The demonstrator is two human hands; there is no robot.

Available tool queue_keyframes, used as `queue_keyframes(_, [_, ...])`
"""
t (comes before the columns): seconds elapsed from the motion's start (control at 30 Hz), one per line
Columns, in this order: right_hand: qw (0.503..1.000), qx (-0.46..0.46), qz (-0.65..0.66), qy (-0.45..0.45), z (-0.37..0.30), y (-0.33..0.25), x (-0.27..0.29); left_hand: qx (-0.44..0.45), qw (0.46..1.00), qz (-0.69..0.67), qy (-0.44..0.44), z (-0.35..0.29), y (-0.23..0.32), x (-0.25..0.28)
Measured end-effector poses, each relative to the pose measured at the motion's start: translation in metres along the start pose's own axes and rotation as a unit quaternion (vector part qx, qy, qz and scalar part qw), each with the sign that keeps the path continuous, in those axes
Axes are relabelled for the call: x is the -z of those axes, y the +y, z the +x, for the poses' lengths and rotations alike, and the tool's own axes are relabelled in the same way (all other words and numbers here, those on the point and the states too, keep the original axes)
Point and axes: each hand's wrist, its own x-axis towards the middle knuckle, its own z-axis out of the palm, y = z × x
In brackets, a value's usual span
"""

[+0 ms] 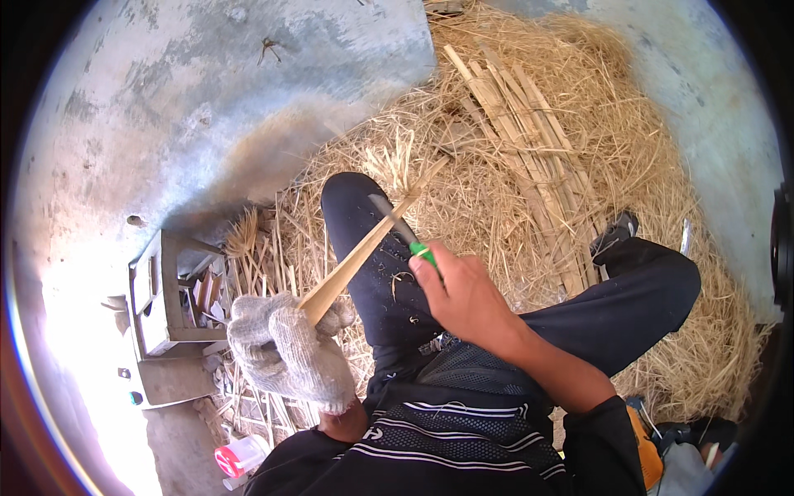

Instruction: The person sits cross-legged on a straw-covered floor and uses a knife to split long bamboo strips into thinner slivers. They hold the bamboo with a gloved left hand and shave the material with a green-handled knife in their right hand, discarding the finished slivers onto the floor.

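Right hand (pixel 463 289) bare, closed round green knife handle (pixel 423 252); blade (pixel 389 217) pointing up and left, laid across the bamboo strip (pixel 364 252) over the knee (pixel 360 215). Blade touching strip near its upper third.

Left hand (pixel 285 347) in knitted grey-white glove, fist shut on lower end of strip; strip rising from the fist up and right, tip frayed into fibres near the shavings. Strip tilted, pale yellow, tapering toward the glove.

Both hands over lap: dark trousers, bent right leg (pixel 637 289) stretched toward the right, shoe (pixel 616 231) at its end. Dark striped top below, at the bottom edge.

Around the legs, deep pile of straw-coloured shavings (pixel 579 124) covering the floor. Bundle of split bamboo slats (pixel 521 124) lying on the pile beyond the knee, running up-left to down-right, well apart from the hands.

Left of glove, small wooden box (pixel 161 298) with offcuts inside, standing on concrete floor (pixel 165 99). More thin slats between box and leg. Small clear container with pink lid (pixel 240 455) near bottom edge, beside the left forearm. Strong glare on floor at lower left.
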Motion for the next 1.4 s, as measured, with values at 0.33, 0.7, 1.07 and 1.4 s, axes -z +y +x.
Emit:
queue_keyframes(0.33, [0.996, 0.005, -0.069, 0.063, 0.009, 0.036, -0.003, 0.022, 1.000, -0.001, -0.019, -0.001, 0.008, -0.011])
queue_keyframes(0.7, [0.993, -0.033, 0.101, -0.051, 0.000, 0.021, -0.005, -0.018, 0.998, 0.056, -0.036, 0.003, -0.001, 0.003])
queue_keyframes(1.07, [0.894, -0.207, 0.310, -0.247, -0.019, -0.033, 0.021, -0.067, 0.982, 0.040, -0.172, -0.001, 0.013, 0.013])
queue_keyframes(1.4, [0.854, -0.224, 0.412, -0.226, -0.019, -0.009, 0.011, -0.018, 0.990, 0.030, -0.134, -0.012, 0.027, 0.001])
